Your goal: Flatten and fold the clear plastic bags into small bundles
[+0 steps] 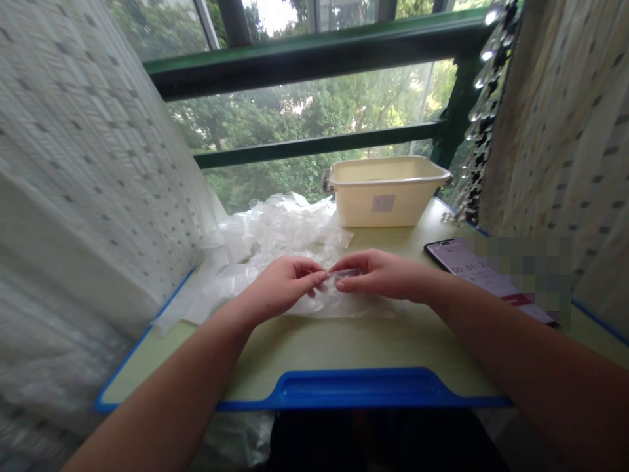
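Both my hands meet over the middle of a pale green desk (344,347). My left hand (280,285) and my right hand (381,275) each pinch the top edge of a small clear plastic bag (344,298) between thumb and fingers. The bag lies flat on the desk under my hands, with its upper edge held between the two pinches. I cannot make out whether anything is inside it.
A heap of clear plastic bags (265,239) lies at the back left of the desk. A cream plastic tub (388,190) stands at the back by the window. A phone (472,269) lies at the right. Curtains hang on both sides, and a blue tray groove (354,387) runs along the front edge.
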`<state>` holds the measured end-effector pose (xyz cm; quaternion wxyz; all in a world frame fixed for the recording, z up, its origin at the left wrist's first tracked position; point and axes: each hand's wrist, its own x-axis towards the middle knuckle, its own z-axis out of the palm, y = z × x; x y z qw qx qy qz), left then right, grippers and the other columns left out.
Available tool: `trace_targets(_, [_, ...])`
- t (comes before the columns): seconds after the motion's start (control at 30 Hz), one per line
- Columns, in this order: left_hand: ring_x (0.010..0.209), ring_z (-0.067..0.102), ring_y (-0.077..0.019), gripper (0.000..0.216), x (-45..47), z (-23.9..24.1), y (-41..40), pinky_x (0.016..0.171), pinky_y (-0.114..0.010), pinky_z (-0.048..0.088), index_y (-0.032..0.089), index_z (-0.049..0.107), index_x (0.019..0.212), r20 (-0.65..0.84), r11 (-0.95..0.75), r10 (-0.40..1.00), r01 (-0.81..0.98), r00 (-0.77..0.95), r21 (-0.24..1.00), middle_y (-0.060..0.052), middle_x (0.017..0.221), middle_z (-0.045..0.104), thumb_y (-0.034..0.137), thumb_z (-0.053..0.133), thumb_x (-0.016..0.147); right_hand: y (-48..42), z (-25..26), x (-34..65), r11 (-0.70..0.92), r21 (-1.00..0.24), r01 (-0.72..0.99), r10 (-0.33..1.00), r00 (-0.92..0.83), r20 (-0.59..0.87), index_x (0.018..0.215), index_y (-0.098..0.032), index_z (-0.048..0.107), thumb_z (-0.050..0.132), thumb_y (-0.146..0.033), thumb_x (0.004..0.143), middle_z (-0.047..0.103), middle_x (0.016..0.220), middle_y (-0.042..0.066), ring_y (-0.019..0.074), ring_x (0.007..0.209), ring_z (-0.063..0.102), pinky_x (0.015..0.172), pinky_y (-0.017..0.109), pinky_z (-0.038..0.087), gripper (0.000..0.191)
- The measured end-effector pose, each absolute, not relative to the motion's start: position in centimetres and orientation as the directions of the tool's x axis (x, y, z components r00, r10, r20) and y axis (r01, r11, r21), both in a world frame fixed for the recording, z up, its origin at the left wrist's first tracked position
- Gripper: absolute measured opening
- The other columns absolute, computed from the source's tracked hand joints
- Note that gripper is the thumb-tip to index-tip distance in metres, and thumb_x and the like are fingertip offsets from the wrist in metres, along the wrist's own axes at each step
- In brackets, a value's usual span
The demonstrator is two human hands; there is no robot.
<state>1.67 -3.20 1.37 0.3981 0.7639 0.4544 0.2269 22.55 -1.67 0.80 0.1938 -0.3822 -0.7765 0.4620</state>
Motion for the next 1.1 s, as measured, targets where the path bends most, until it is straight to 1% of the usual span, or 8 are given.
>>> trace_targets(0.13, [0.068,0.058,-0.0148,0.032,1.6,1.2,-3.2,0.062,-0.025,0.043,0.017,0.068,0.085,0.027,-0.304,0.894,0.559,0.448,0.771,-0.002,0.074,0.066,0.045,0.051,0.079,-1.8,0.9,22.6,0.177,-0.874,0.453,0.773,-0.614,-0.162,0.095,-0.018,0.065,0.058,-0.047,0.074,0.063,0.077,0.002,0.0105,0.059,0.053,0.051,0.021,0.041,0.036])
trace_targets(0.27, [0.08,0.058,-0.017,0.03,1.6,1.3,-3.1,0.07,-0.026,0.043,0.018,0.068,0.084,0.116,-0.35,0.907,0.571,0.405,0.743,-0.003,0.085,0.067,0.043,0.052,0.079,-2.0,1.4,22.7,0.105,-0.883,0.457,0.741,-0.628,-0.237,0.084,-0.016,0.065,0.06,-0.05,0.071,0.06,0.069,0.001,0.0082,0.051,0.05,0.048,0.02,0.041,0.037])
trace_targets(0.47, [0.077,0.059,-0.0157,0.027,1.9,1.2,-3.1,0.07,-0.025,0.043,0.018,0.068,0.084,0.108,-0.357,0.893,0.542,0.437,0.761,-0.001,0.082,0.068,0.039,0.051,0.081,-2.4,2.1,22.3,-0.023,-0.913,0.406,0.669,-0.673,-0.316,0.088,-0.013,0.064,0.062,-0.045,0.071,0.059,0.061,-0.001,0.0048,0.042,0.045,0.041,0.017,0.037,0.036])
trace_targets(0.63, [0.074,0.058,-0.0146,0.026,1.9,1.0,-3.2,0.067,-0.024,0.042,0.018,0.067,0.083,0.103,-0.35,0.896,0.544,0.433,0.763,0.0,0.078,0.068,0.038,0.05,0.081,-2.4,2.0,22.2,-0.108,-0.945,0.309,0.611,-0.729,-0.309,0.096,-0.014,0.061,0.064,-0.029,0.071,0.066,0.079,0.003,0.0042,0.048,0.049,0.039,0.014,0.037,0.03])
trace_targets(0.77, [0.075,0.058,-0.0151,0.027,1.8,0.8,-3.0,0.067,-0.025,0.042,0.018,0.067,0.083,0.098,-0.344,0.9,0.556,0.424,0.756,-0.001,0.079,0.068,0.039,0.05,0.08,-2.1,1.7,22.4,-0.087,-0.934,0.346,0.642,-0.698,-0.319,0.104,-0.016,0.059,0.064,-0.031,0.07,0.067,0.09,0.005,0.0061,0.053,0.052,0.038,0.015,0.037,0.037])
trace_targets(0.87, [0.069,0.057,-0.0143,0.028,1.9,0.6,-3.0,0.062,-0.024,0.04,0.017,0.066,0.081,0.054,-0.32,0.91,0.614,0.412,0.722,0.0,0.074,0.066,0.039,0.049,0.08,-1.8,1.8,22.9,0.057,-0.845,0.532,0.711,-0.615,-0.34,0.106,-0.016,0.059,0.061,-0.041,0.072,0.067,0.082,0.005,0.0083,0.049,0.052,0.041,0.019,0.039,0.042])
trace_targets(0.93, [0.066,0.056,-0.0137,0.027,2.0,0.5,-3.0,0.059,-0.024,0.039,0.018,0.066,0.08,0.033,-0.317,0.91,0.643,0.413,0.697,0.0,0.072,0.066,0.038,0.049,0.081,-1.6,2.1,23.3,0.212,-0.714,0.668,0.779,-0.556,-0.29,0.103,-0.018,0.061,0.057,-0.049,0.073,0.067,0.078,0.005,0.0118,0.053,0.056,0.046,0.022,0.042,0.043])
trace_targets(1.1, [0.068,0.057,-0.0138,0.022,2.4,0.2,-3.1,0.062,-0.025,0.041,0.018,0.065,0.083,0.088,-0.396,0.896,0.691,0.436,0.605,0.0,0.075,0.065,0.033,0.049,0.081,-1.7,2.3,23.9,0.505,-0.284,0.815,0.859,-0.506,0.077,0.1,-0.02,0.063,0.054,-0.052,0.073,0.066,0.09,0.007,0.0212,0.077,0.06,0.064,0.031,0.046,0.043])
